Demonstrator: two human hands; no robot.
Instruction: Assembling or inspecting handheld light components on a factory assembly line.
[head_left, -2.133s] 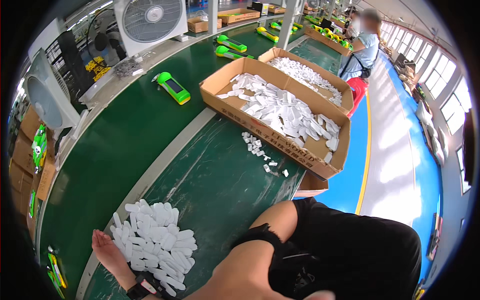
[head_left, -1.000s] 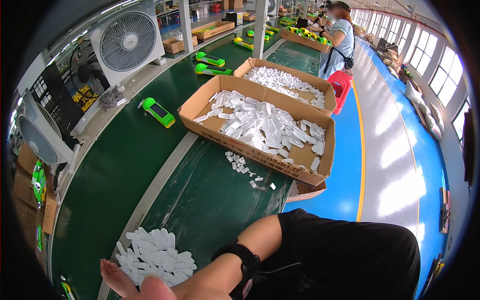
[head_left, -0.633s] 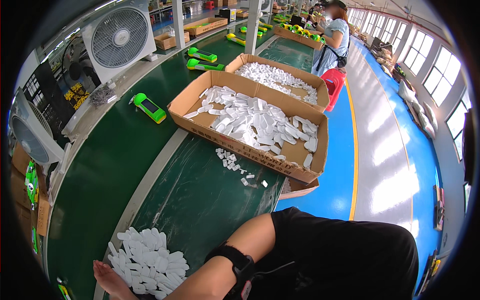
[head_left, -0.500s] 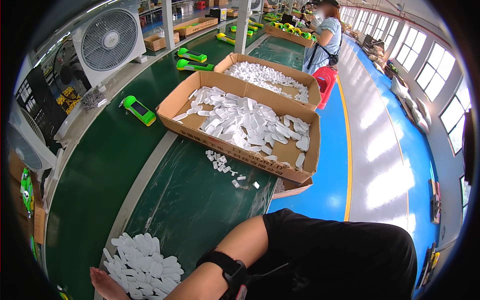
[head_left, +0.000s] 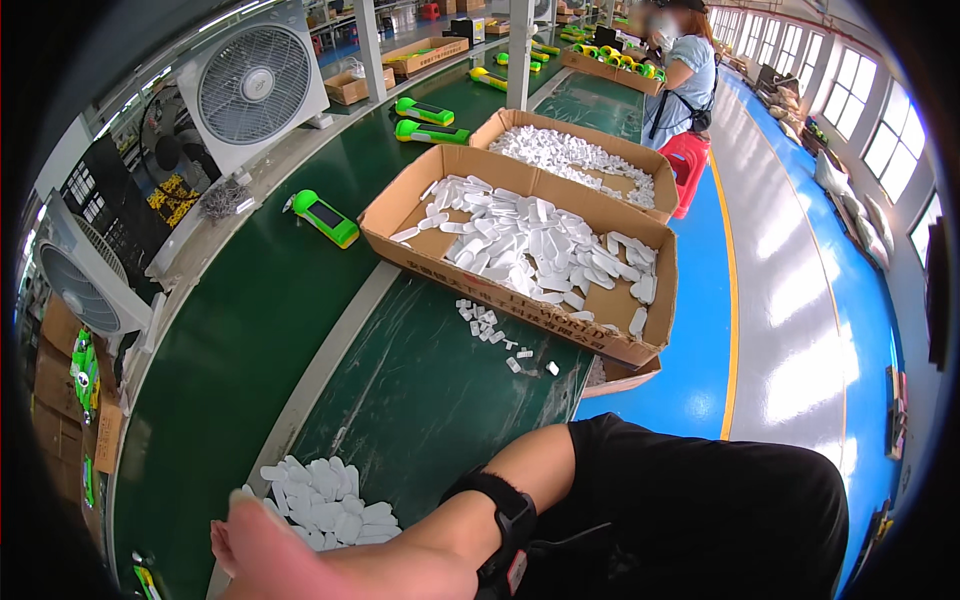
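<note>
Smeared by motion, my right hand [head_left: 285, 555] is at the lower left, in front of a pile of flat white plastic pieces [head_left: 325, 495]. Its fingers do not show clearly, and I cannot tell if anything is in them. A black band [head_left: 512, 510] circles my right forearm. Just past the right hand, at the pile's left edge, a small part of what looks like my left hand [head_left: 220, 545] shows; the rest is hidden. The pile lies on the green work surface [head_left: 400, 400] and is partly covered by the right hand.
Ahead stands an open cardboard box [head_left: 520, 300] of similar white pieces, with a second box [head_left: 575, 125] of small white parts behind. Small white bits [head_left: 485, 325] lie before it. A green handheld lamp [head_left: 325, 218] rests at left, near fans [head_left: 255, 85]. Another person [head_left: 685, 85] is farther off.
My right hand has come up into view over the lower part of the pile, covering some of it. Less of the left hand shows. The whole view has shifted, moving the scene rightward.
</note>
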